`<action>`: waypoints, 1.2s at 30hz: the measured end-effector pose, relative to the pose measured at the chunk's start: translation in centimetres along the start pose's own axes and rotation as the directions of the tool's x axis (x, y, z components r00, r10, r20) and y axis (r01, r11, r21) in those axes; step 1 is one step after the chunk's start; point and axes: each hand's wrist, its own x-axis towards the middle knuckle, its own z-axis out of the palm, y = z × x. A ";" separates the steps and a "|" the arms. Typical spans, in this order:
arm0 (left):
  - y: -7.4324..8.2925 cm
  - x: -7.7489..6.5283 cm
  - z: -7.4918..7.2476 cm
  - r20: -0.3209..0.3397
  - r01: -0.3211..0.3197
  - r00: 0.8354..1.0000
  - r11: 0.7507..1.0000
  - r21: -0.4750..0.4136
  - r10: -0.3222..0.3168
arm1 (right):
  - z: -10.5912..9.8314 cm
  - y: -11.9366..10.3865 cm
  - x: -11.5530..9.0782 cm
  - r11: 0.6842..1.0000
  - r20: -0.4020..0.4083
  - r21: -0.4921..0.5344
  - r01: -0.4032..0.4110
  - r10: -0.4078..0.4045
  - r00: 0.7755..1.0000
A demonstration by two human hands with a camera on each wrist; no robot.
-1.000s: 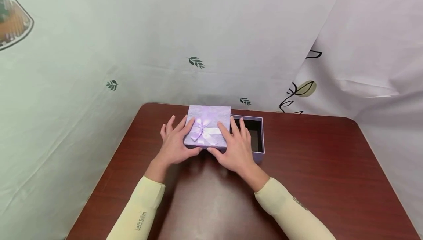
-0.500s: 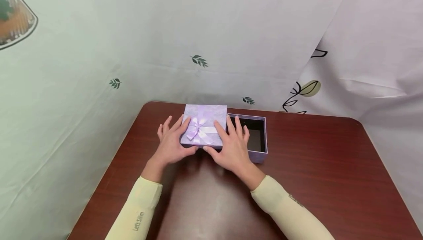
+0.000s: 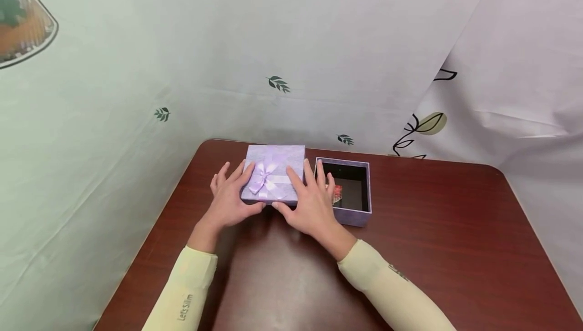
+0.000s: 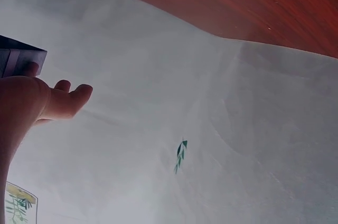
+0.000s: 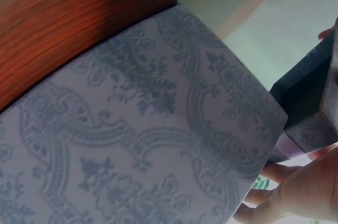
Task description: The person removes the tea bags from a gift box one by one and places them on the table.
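Observation:
A light purple gift box lid (image 3: 281, 166) with a satin ribbon bow (image 3: 264, 176) is held between both hands. My left hand (image 3: 229, 200) grips its left side, thumb at the front edge. My right hand (image 3: 311, 205) grips the right side the same way. In the right wrist view the lid's dark hollow underside (image 5: 303, 84) shows, so it is off the table. Just right of it stands the uncovered box (image 3: 352, 218), patterned outside and black inside. A small red item (image 3: 337, 193) lies in it, partly hidden by my right fingers.
The box and hands are over a reddish-brown wooden table (image 3: 437, 235), near its far edge. A pale curtain (image 3: 218, 83) with printed leaves hangs behind and at the sides.
Both hands have carried the lid left, off the box's left part. A gap now shows between lid and box, and the red item inside has come into view.

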 end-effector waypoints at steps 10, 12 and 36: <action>-1.2 -0.5 -0.6 0.008 0.020 1.000 0.999 -0.029 -0.020 | 1.0 -1.1 0.5 1.000 0.023 -0.008 -0.007 0.007 1.000; -1.5 -0.6 -0.6 0.015 0.024 1.000 0.999 -0.031 -0.024 | 1.2 -1.3 0.6 1.000 0.027 -0.016 -0.009 0.010 1.000; -3.8 -1.5 -0.8 0.056 0.099 0.994 0.994 -0.042 -0.097 | 3.4 -3.1 1.3 0.999 0.115 -0.037 0.003 0.001 0.993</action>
